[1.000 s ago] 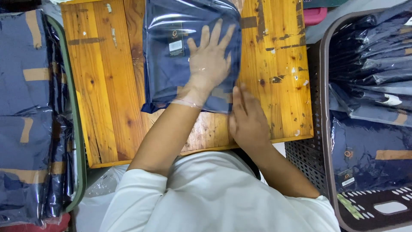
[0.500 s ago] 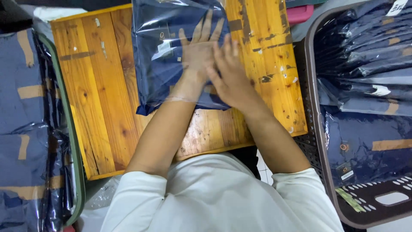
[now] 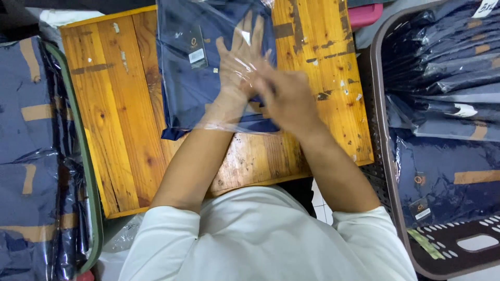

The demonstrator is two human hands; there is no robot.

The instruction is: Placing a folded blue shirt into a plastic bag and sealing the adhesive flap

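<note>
— What's changed?
— The left hand (image 3: 240, 65) stays flat, fingers spread inside the clear bag (image 3: 208, 67) at the wooden table's (image 3: 120, 119) far edge; the right hand (image 3: 285, 96) has slid over it, blurred, grip unclear.

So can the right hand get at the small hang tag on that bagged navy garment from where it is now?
Probably yes. The right hand lies on the bagged navy garment, but the left hand lies between it and the hang tag, so it would reach over.

wooden table (image 3: 120, 130) dead center, brown basket (image 3: 388, 171) at 3 o'clock stuffed with bagged navy clothes (image 3: 448, 62), more bagged stacks (image 3: 26, 156) at 9 o'clock, pink bin (image 3: 364, 14) at 1 o'clock
</note>
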